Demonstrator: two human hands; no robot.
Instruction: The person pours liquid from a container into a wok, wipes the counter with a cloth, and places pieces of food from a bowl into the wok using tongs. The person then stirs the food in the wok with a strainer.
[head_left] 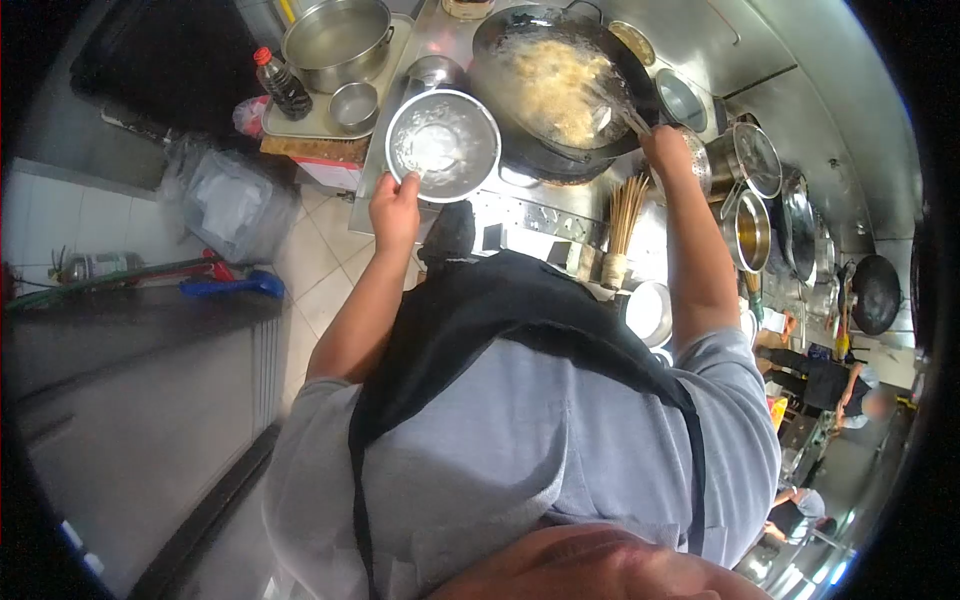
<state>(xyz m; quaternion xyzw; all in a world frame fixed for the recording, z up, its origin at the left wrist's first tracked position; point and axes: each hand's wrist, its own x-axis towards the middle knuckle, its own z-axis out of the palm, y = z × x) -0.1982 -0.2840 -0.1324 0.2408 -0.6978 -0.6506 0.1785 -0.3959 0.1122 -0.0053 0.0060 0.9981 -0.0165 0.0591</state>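
Bowl (443,145) gripped at near rim by left fingers (408,184). Utensil (634,118) held in right fingers (657,142), far end in wok (570,168).

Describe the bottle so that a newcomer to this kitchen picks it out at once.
Find the large, wide metal pot at the upper left of the view, on a pale tray. Just below and left of that pot, to the left of a small round metal bowl, is the bottle. Its dark body and bright red cap set it apart from the silvery metal pot and bowl.
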